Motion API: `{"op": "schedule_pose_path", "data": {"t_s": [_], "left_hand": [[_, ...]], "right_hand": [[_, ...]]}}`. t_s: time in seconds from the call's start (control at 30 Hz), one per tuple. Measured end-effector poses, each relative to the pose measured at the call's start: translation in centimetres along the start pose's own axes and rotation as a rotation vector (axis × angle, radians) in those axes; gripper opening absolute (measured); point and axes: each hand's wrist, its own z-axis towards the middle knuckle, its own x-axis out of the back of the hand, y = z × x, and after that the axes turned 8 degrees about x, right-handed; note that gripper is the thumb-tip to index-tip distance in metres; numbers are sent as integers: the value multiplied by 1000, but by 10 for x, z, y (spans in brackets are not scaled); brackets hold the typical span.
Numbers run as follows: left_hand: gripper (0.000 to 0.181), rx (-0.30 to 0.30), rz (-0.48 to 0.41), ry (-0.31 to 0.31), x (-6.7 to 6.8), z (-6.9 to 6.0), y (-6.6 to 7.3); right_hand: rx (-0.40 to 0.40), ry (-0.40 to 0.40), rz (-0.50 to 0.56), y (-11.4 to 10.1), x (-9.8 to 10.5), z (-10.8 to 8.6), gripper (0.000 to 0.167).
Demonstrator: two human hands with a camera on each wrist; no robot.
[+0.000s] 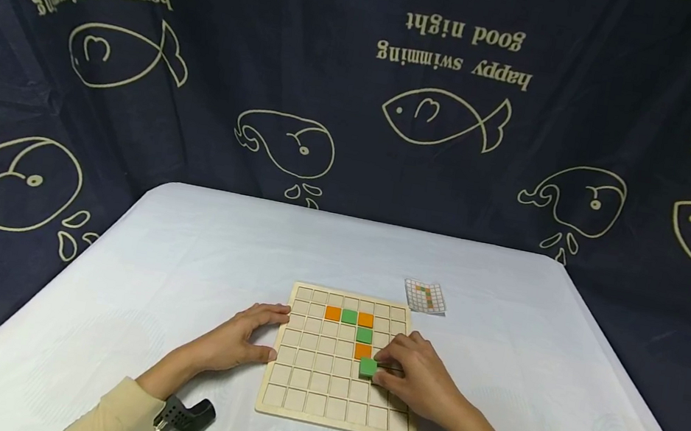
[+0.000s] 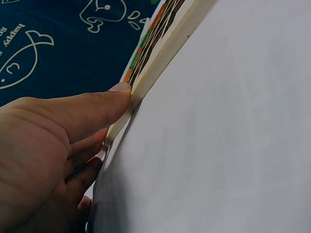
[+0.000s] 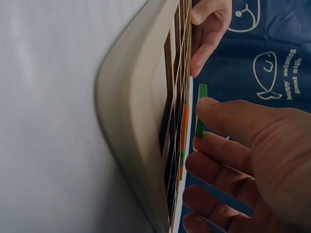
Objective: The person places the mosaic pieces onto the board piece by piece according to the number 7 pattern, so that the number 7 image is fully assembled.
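Between thumb and fingertips my right hand [image 1: 418,375] pinches a green square tile [image 1: 367,368], just above a gridded wooden board [image 1: 298,396]. In the right wrist view the tile [image 3: 200,124] stands apart from the board's surface. My left hand [image 1: 240,340] touches the board's left edge; its thumb and fingers are spread and fairly straight. The left wrist view shows that thumb against the board's rim [image 2: 155,70]. Set in the grid, an orange tile [image 1: 333,313], a green tile [image 1: 349,317] and an orange tile [image 1: 365,320] form a row; a green tile [image 1: 364,335] and an orange tile [image 1: 362,352] continue downward.
A small printed card [image 1: 425,297] with a coloured grid pattern lies beyond the board's upper right corner. The white-covered table [image 1: 213,248] extends around the board. Behind it hangs a dark curtain [image 1: 352,82] with fish and whale drawings.
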Motion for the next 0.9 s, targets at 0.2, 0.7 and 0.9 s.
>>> {"op": "schedule_pose_path", "data": {"t_s": [0.2, 0.7, 0.9], "left_hand": [[60, 0, -5, -2, 0, -1, 0], [58, -30, 15, 10, -1, 1, -2], [59, -9, 6, 5, -2, 1, -2]], "right_hand": [[32, -8, -24, -2, -4, 3, 16], [6, -25, -76, -7, -8, 6, 21], [28, -12, -93, -7, -8, 6, 21]]}}
